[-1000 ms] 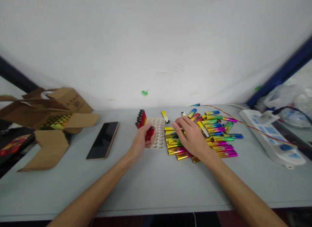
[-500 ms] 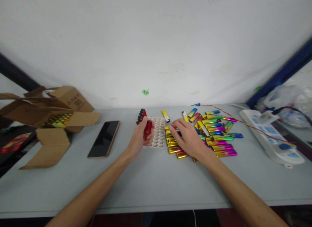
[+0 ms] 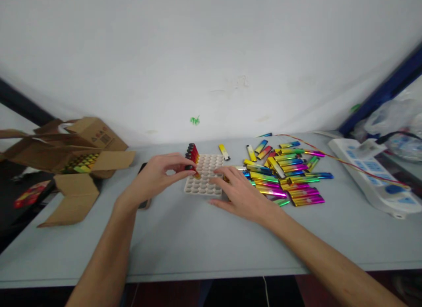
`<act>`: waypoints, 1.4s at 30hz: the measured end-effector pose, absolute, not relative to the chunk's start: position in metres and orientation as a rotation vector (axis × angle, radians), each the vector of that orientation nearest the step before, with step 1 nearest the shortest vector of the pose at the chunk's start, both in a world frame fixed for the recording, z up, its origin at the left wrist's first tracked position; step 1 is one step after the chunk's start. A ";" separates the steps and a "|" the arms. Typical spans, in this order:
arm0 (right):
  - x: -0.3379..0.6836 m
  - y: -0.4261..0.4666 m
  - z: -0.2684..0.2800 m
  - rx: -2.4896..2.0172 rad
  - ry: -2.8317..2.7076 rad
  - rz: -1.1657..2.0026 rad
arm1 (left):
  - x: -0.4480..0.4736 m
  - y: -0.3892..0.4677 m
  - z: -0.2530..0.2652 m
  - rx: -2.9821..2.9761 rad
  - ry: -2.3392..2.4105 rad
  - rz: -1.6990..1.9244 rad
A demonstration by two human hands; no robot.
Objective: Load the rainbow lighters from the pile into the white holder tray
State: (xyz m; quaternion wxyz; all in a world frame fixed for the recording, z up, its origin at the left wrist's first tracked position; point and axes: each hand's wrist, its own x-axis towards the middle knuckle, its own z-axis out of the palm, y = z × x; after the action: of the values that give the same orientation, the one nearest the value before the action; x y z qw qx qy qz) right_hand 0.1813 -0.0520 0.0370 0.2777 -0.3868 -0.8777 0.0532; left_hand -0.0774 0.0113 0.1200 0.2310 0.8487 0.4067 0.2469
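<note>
My left hand [image 3: 158,177] pinches a slim red-and-yellow tube with a black end [image 3: 190,168] between thumb and fingertips. The tube leans over the left part of a white tray with rows of round holes [image 3: 204,190]. Behind it, a short row of red tubes with black ends [image 3: 193,152] stands upright along the tray's back left. My right hand [image 3: 242,192] lies palm down over the tray's right edge, fingers apart and slightly bent. A bit of gold shows between those fingers; its shape is mostly hidden.
Right of the tray lies a heap of shiny multicoloured tubes [image 3: 293,170]. A yellow-and-white tube [image 3: 224,151] lies behind the tray. A white power strip [image 3: 372,175] with a red-yellow wire is at right. Left are an open cardboard box [image 3: 105,135] and a phone [image 3: 144,204], partly covered.
My left hand has turned over and moved left, from holding red tubes upright to pinching one tube above the tray. My right hand has shifted left from the heap to the tray's edge.
</note>
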 end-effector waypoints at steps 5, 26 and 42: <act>0.180 -0.053 0.035 -1.059 -2.387 0.146 | -0.091 0.021 0.112 2.386 1.227 0.539; 0.175 -0.044 0.028 -1.153 -2.410 0.077 | -0.075 0.031 0.087 2.242 1.431 1.081; 0.179 -0.035 0.034 -1.113 -2.441 0.165 | -0.036 0.059 0.040 1.208 1.078 1.205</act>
State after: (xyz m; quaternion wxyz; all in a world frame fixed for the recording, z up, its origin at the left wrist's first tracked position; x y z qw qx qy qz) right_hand 0.1787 -0.0348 0.0342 0.2249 -0.4035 -0.8849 0.0598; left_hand -0.0357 0.0593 0.0403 0.5325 0.5064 0.4522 0.5054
